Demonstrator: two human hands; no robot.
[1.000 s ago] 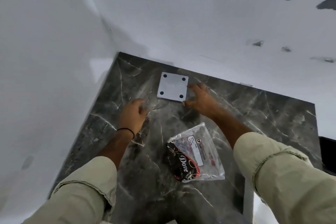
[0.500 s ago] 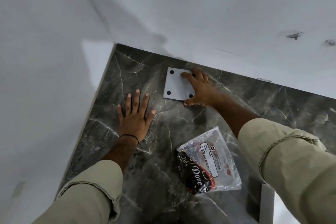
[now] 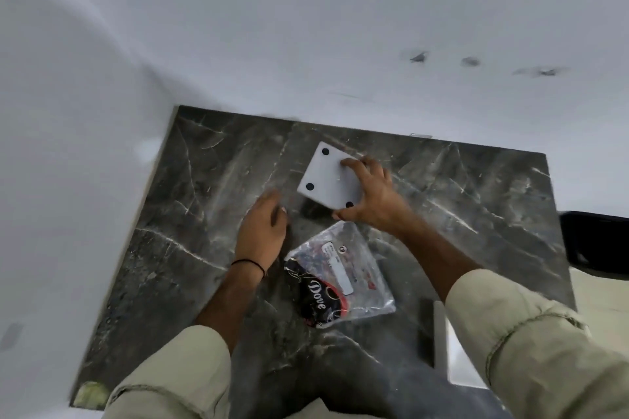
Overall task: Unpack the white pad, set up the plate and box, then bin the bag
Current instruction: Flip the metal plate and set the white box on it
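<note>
A white square plate with black dots at its corners is tilted up off the dark marble tabletop. My right hand grips its right edge, thumb under the near corner and fingers on top. My left hand hovers just left of the plate, fingers loosely curled, holding nothing. A clear plastic bag with a black "Dove" item and a white label inside lies flat on the table, near my right forearm.
White walls close in the table at the back and left. A white strip runs along the table's near right edge. A dark object sits past the right edge. A yellowish smudge marks the near left corner.
My right hand has lifted the plate off the table and pulled it nearer. My left hand has risen from lying flat on the marble and moved right, toward the plate.
</note>
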